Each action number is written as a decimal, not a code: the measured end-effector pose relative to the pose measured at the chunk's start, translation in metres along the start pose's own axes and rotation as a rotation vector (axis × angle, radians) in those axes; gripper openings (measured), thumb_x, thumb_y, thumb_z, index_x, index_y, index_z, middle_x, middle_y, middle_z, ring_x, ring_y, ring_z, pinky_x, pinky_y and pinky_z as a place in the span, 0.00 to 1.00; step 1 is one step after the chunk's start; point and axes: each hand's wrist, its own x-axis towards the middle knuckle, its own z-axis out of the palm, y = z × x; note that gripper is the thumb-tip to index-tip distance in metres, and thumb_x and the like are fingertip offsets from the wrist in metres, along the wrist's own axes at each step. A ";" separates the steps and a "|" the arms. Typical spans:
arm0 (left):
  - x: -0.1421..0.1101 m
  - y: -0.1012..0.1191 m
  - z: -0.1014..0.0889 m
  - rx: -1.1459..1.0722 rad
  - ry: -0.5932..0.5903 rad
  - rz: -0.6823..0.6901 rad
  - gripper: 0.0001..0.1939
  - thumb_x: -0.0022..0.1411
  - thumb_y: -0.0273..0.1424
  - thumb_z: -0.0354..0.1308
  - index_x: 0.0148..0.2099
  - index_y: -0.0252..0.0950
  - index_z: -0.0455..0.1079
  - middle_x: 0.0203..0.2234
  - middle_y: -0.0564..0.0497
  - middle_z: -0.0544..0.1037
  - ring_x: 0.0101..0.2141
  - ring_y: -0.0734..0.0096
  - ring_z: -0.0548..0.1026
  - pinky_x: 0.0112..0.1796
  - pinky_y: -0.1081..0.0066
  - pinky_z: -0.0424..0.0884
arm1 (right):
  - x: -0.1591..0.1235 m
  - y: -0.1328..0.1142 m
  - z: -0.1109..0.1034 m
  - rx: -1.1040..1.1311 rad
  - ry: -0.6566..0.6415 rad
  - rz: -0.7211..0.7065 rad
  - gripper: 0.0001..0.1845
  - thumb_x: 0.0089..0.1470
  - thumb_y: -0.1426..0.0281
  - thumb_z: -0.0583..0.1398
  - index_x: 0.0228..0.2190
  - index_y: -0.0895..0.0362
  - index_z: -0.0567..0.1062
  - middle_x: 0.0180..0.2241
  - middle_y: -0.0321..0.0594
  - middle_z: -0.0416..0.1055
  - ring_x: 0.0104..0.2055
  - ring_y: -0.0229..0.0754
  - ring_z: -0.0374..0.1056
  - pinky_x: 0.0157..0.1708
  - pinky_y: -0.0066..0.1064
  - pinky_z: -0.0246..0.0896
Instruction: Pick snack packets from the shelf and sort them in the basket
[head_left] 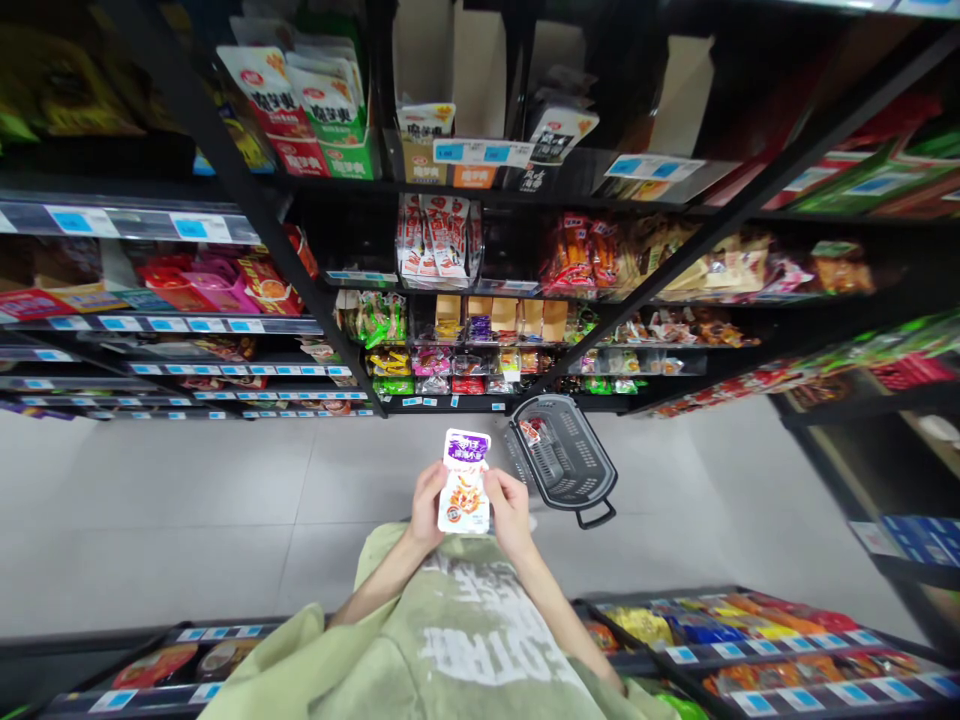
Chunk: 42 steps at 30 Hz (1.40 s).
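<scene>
In front of my chest is a white and purple snack packet (465,485) with a picture of food on its face, held upright. My left hand (428,503) grips its left edge, and my right hand (509,508) grips the right edge with the thumb on the front. The fingers behind the packet are hidden. On the floor to the right of my hands stands a dark grey shopping basket (574,470) with its handle folded down towards me. One small red and white packet (531,432) lies inside it.
Ahead rises a black shelf unit holding bagged snacks (439,240) and boxed packets (322,110) above price tags. More shelves (202,225) run along the left. Behind me, low shelves (750,640) carry colourful bags. Grey tiled floor (210,490) lies between the shelves.
</scene>
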 end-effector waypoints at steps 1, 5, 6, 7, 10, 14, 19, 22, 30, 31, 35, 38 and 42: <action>0.000 0.000 0.000 -0.002 0.005 0.000 0.13 0.50 0.38 0.66 0.29 0.31 0.72 0.25 0.50 0.79 0.26 0.68 0.75 0.28 0.73 0.68 | 0.000 0.000 0.000 0.001 0.002 -0.002 0.22 0.55 0.57 0.58 0.17 0.58 0.64 0.18 0.31 0.56 0.22 0.33 0.48 0.21 0.26 0.46; -0.001 -0.003 -0.001 -0.010 0.007 -0.003 0.13 0.50 0.37 0.66 0.30 0.31 0.73 0.26 0.50 0.79 0.27 0.68 0.75 0.30 0.73 0.69 | -0.001 0.001 -0.001 0.005 0.001 -0.006 0.22 0.55 0.58 0.58 0.17 0.57 0.63 0.18 0.31 0.56 0.22 0.33 0.48 0.21 0.26 0.46; -0.001 -0.003 -0.002 -0.011 0.006 -0.005 0.13 0.50 0.37 0.66 0.30 0.31 0.73 0.27 0.50 0.79 0.27 0.68 0.75 0.30 0.73 0.69 | -0.001 0.001 -0.001 0.007 0.001 -0.006 0.22 0.55 0.58 0.58 0.17 0.57 0.63 0.18 0.31 0.56 0.22 0.33 0.48 0.21 0.26 0.46; -0.001 -0.003 -0.002 -0.012 0.004 -0.006 0.13 0.50 0.37 0.66 0.30 0.31 0.73 0.27 0.49 0.80 0.27 0.68 0.75 0.29 0.73 0.69 | -0.001 0.000 -0.001 0.010 0.002 -0.005 0.22 0.55 0.58 0.58 0.17 0.57 0.63 0.18 0.31 0.56 0.22 0.33 0.48 0.21 0.26 0.46; -0.001 -0.004 -0.002 -0.009 -0.002 -0.008 0.13 0.50 0.37 0.65 0.30 0.31 0.72 0.27 0.50 0.79 0.26 0.69 0.75 0.29 0.73 0.68 | -0.002 0.000 -0.001 0.015 0.005 0.002 0.22 0.55 0.58 0.58 0.17 0.58 0.63 0.18 0.31 0.56 0.22 0.33 0.48 0.21 0.26 0.46; -0.002 -0.004 -0.002 0.005 -0.001 -0.007 0.14 0.50 0.38 0.66 0.30 0.31 0.72 0.24 0.51 0.77 0.24 0.70 0.74 0.28 0.73 0.68 | -0.004 0.000 -0.002 0.019 0.002 0.003 0.22 0.55 0.58 0.58 0.17 0.58 0.64 0.19 0.31 0.56 0.22 0.33 0.48 0.21 0.26 0.45; -0.005 -0.003 -0.001 0.009 -0.007 0.007 0.14 0.50 0.38 0.66 0.28 0.31 0.70 0.22 0.52 0.76 0.23 0.73 0.72 0.27 0.74 0.67 | -0.007 -0.002 -0.001 -0.005 -0.011 -0.023 0.22 0.56 0.58 0.58 0.17 0.58 0.63 0.18 0.31 0.55 0.22 0.33 0.48 0.21 0.26 0.45; -0.006 -0.001 0.000 0.023 -0.010 0.024 0.15 0.50 0.39 0.65 0.27 0.32 0.69 0.21 0.53 0.75 0.22 0.74 0.71 0.26 0.75 0.66 | -0.008 -0.002 -0.001 -0.049 -0.027 -0.054 0.21 0.57 0.59 0.57 0.17 0.58 0.63 0.19 0.31 0.55 0.22 0.33 0.48 0.21 0.26 0.45; -0.011 -0.003 -0.003 0.169 0.003 0.116 0.18 0.54 0.40 0.63 0.23 0.33 0.62 0.18 0.56 0.68 0.20 0.78 0.64 0.22 0.76 0.60 | -0.012 0.001 -0.008 -0.225 -0.028 -0.166 0.21 0.59 0.62 0.55 0.17 0.57 0.61 0.20 0.30 0.52 0.23 0.34 0.49 0.23 0.27 0.46; -0.012 -0.004 -0.004 0.176 0.012 0.126 0.19 0.54 0.41 0.62 0.23 0.33 0.61 0.17 0.56 0.67 0.19 0.78 0.63 0.22 0.76 0.60 | -0.012 0.000 -0.008 -0.232 -0.028 -0.181 0.21 0.59 0.63 0.55 0.17 0.57 0.61 0.20 0.30 0.52 0.23 0.34 0.49 0.23 0.27 0.45; -0.015 -0.003 -0.006 0.272 0.014 0.174 0.21 0.56 0.42 0.60 0.22 0.35 0.57 0.16 0.57 0.63 0.18 0.79 0.59 0.21 0.76 0.56 | -0.015 -0.003 -0.007 -0.263 -0.032 -0.234 0.19 0.60 0.65 0.55 0.19 0.57 0.63 0.21 0.31 0.54 0.23 0.34 0.51 0.24 0.27 0.47; -0.017 0.003 -0.008 0.460 -0.044 0.213 0.21 0.59 0.43 0.57 0.22 0.35 0.57 0.17 0.57 0.61 0.19 0.79 0.57 0.21 0.76 0.54 | -0.017 -0.005 -0.008 -0.290 -0.008 -0.258 0.17 0.60 0.66 0.55 0.21 0.57 0.66 0.22 0.32 0.57 0.24 0.35 0.53 0.25 0.27 0.49; -0.021 0.010 -0.010 0.594 -0.126 0.168 0.18 0.61 0.41 0.56 0.26 0.34 0.61 0.20 0.56 0.66 0.22 0.77 0.63 0.24 0.77 0.58 | -0.020 -0.001 -0.008 -0.336 0.012 -0.266 0.17 0.59 0.67 0.55 0.20 0.57 0.65 0.21 0.32 0.57 0.24 0.35 0.54 0.24 0.27 0.49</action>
